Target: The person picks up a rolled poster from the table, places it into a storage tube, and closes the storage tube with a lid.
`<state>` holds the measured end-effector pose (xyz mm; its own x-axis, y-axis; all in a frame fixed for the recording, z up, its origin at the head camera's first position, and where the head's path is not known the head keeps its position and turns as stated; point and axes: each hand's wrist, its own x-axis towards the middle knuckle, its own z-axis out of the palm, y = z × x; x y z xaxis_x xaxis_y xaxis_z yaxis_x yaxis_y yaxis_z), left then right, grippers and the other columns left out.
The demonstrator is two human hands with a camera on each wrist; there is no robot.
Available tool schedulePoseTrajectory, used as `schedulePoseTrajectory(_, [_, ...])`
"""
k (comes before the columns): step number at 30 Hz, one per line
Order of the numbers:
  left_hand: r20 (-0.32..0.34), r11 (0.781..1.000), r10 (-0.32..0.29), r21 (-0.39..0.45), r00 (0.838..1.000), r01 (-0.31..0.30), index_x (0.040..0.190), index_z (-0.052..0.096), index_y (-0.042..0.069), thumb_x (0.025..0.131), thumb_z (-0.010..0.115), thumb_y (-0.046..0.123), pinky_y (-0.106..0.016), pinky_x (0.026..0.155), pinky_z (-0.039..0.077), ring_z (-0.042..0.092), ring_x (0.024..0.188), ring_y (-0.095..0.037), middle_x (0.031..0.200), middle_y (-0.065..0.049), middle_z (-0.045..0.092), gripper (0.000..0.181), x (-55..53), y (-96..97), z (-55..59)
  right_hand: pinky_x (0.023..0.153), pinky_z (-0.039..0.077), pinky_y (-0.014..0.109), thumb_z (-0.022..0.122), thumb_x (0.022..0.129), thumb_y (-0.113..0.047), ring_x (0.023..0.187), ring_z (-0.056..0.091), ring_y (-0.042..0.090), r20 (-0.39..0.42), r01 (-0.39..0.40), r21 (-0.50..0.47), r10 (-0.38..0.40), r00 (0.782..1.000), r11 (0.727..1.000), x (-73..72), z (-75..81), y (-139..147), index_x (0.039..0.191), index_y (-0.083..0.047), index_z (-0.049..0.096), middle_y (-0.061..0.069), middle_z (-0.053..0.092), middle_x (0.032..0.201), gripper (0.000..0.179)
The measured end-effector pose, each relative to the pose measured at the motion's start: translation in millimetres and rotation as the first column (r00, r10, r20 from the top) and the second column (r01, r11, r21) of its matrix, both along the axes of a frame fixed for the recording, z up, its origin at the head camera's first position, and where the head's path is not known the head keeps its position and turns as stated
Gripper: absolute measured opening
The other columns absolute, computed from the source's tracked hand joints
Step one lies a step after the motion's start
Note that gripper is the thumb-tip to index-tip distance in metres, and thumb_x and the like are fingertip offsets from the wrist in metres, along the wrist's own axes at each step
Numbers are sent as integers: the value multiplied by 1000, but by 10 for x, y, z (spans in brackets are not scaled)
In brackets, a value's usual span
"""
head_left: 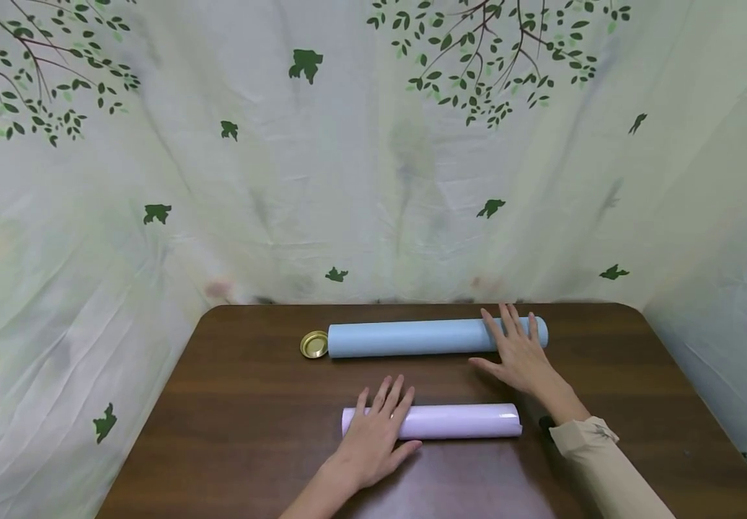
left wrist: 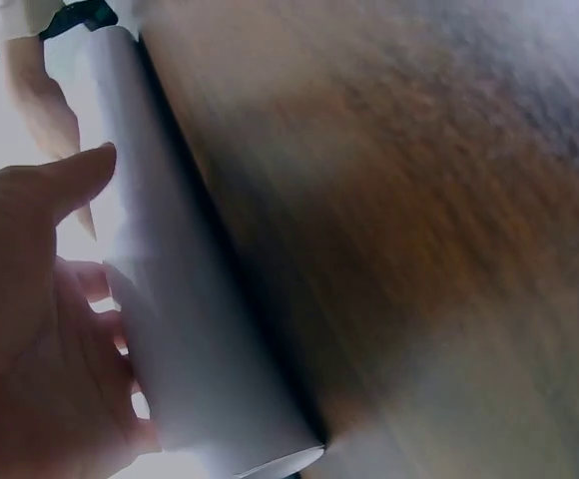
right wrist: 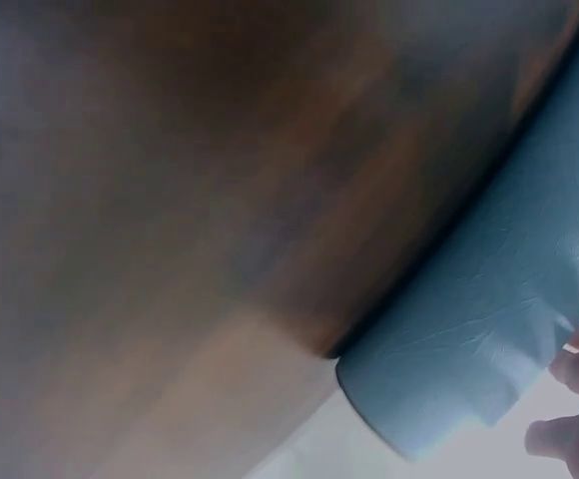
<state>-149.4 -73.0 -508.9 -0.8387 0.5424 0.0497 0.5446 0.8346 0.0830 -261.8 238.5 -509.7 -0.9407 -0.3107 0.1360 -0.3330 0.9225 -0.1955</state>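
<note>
A long light-blue tube [head_left: 406, 339] lies crosswise near the back of the table. Over its right end reaches my right hand [head_left: 521, 360], fingers spread and fairly straight on top of the tube. A round gold lid [head_left: 314, 345] sits against or right beside the tube's left end. Closer to me lies a shorter, glossy lilac roll [head_left: 461, 422], nearly parallel to the tube. My left hand [head_left: 373, 443] rests across its left part with extended fingers and the thumb on the near side. The left wrist view shows the roll [left wrist: 170, 259] alongside that hand's thumb and fingers.
A dark brown wooden table [head_left: 237, 432] holds these things, its back edge just beyond the blue tube. Behind and at both sides hangs a pale cloth [head_left: 373, 180] printed with green leaves and branches. A dark band circles the right wrist beside a beige sleeve [head_left: 600, 461].
</note>
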Motion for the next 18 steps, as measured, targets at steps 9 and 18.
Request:
schedulePoseTrajectory(9, [-49, 1000, -13, -11, 999, 12, 143, 52, 11, 104, 57, 46, -51, 106, 48, 50, 143, -31, 151, -16, 55, 53, 56, 32, -81, 119, 22, 71, 75, 88, -58, 148, 34, 51, -48, -45, 41, 47, 998, 998, -122, -25, -25, 159, -9, 38, 31, 39, 157, 94])
schedulePoseTrajectory(18, [-90, 1000, -6, -14, 996, 4, 136, 55, 10, 104, 57, 43, -45, 100, 51, 58, 132, -23, 139, -9, 61, 46, 82, -40, -106, 105, 39, 68, 87, 81, -44, 119, 56, 51, -122, -90, 11, 90, 988, 996, -135, -87, -52, 143, -6, 53, 27, 60, 124, 80])
